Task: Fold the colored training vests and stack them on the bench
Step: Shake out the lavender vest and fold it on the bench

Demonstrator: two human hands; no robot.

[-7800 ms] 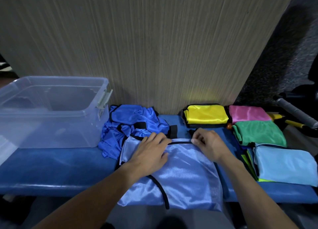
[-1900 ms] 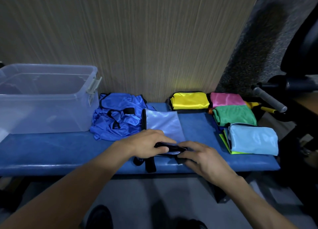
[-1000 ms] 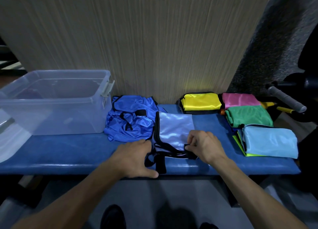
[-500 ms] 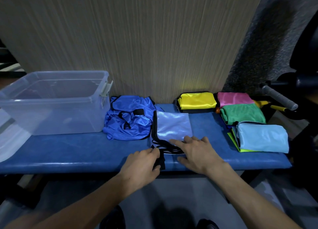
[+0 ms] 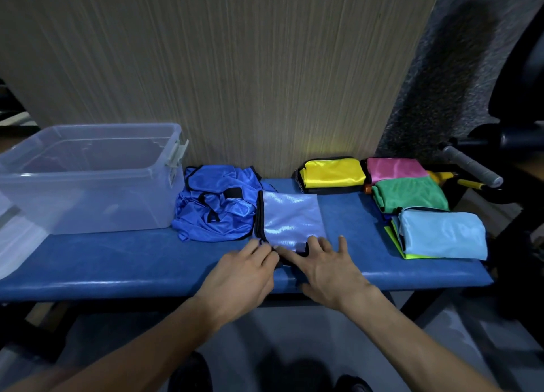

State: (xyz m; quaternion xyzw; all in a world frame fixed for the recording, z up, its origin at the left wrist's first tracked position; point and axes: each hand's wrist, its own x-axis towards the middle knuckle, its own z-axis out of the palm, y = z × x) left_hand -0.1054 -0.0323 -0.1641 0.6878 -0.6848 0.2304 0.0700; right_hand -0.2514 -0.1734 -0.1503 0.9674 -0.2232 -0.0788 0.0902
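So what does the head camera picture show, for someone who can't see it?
Two bare hands, left hand and right hand, work on the near edge of a folded pale blue vest on a blue bench. A crumpled dark blue vest and a clear plastic bin sit left; folded yellow, pink, green and light blue vests sit right.

head-worn view, facing forward-down, close over bench (image 5: 117, 271)
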